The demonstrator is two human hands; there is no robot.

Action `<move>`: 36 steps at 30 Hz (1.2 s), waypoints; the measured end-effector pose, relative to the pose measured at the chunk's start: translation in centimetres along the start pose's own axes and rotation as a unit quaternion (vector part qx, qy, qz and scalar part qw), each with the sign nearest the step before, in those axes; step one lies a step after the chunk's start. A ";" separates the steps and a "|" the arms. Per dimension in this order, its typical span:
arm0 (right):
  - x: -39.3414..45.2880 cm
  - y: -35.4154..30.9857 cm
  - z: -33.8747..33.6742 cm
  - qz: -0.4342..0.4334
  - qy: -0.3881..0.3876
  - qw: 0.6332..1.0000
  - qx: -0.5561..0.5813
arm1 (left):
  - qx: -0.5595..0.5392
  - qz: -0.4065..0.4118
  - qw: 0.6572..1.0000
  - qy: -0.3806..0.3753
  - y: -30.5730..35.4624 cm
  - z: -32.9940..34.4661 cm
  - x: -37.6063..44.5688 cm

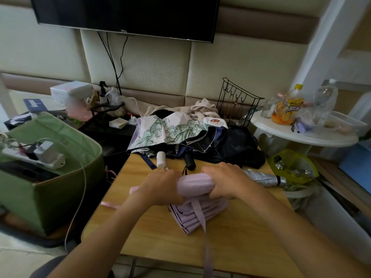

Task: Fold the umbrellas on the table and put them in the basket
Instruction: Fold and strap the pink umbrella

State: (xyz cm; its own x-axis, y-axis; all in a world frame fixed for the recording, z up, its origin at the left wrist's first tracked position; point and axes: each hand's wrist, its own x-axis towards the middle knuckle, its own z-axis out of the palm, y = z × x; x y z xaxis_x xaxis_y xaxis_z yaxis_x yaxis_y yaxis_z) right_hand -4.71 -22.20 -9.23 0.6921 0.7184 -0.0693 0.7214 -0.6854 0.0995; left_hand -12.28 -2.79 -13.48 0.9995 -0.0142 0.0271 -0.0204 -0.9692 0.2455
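Both hands on the pink umbrella (pixel 193 183) at table (pixel 241 237) centre. Left hand (pixel 162 187) wraps its left end, fingers curled around the roll; the handle end is hidden under this hand. Right hand (pixel 224 181) grips the right part, fingers curled over the top, thumb underneath. Loose pleated canopy folds hang near side of the roll, spread on the table. Pink strap (pixel 202 219) trails toward the near edge, lower part blurred.

Silver umbrella (pixel 261 177) just right of the right hand, folded, its left end hidden behind the hand. Far side: floral umbrella (pixel 168 129) half collapsed, white handle (pixel 161 159) pointing near; dark umbrella (pixel 230 147) in a heap, black handle (pixel 189 161) pointing near. Where one dark canopy ends and another begins is hard to tell.

Green basket (pixel 60 187) left of the table, well apart from the umbrellas; a power strip (pixel 34 155) with charger lies across its top, inside mostly dark. Round white side table (pixel 301 135) far right, cluttered with bottles, details blurry.
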 end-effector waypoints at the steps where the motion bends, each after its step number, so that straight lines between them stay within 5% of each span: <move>1: 0.1 0.0 0.3 -0.012 0.012 1.000 -0.005 | -0.027 -0.003 1.000 -0.016 -0.4 0.0 0.1; 11: -0.4 -0.5 1.0 -0.036 0.051 0.997 -0.045 | -0.217 -0.026 0.953 -0.210 -1.9 -0.8 0.6; 20: 0.2 0.1 -0.8 -0.006 -0.061 0.997 0.038 | 0.020 -0.019 1.000 -0.009 -1.0 0.2 -0.5; 26: 1.1 0.5 -0.5 -0.010 -0.090 0.994 0.061 | -0.065 -0.038 0.996 -0.056 -0.7 -0.6 0.0; 31: 1.2 0.5 0.6 -0.065 0.007 0.996 -0.068 | -0.264 -0.099 0.953 -0.113 -1.5 -0.9 0.0; 36: 1.0 0.6 0.8 -0.069 0.056 0.992 -0.094 | -0.307 -0.098 0.931 -0.172 -1.7 -1.2 0.2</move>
State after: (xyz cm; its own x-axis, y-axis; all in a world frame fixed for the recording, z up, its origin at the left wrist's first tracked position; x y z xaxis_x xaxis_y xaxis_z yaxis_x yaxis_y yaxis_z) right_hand -3.58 -21.96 -10.07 0.5726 0.8197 0.0138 0.7848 -0.5528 0.2802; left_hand -12.07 -0.89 -12.75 0.9314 -0.0328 -0.3624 0.2588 -0.6406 0.7230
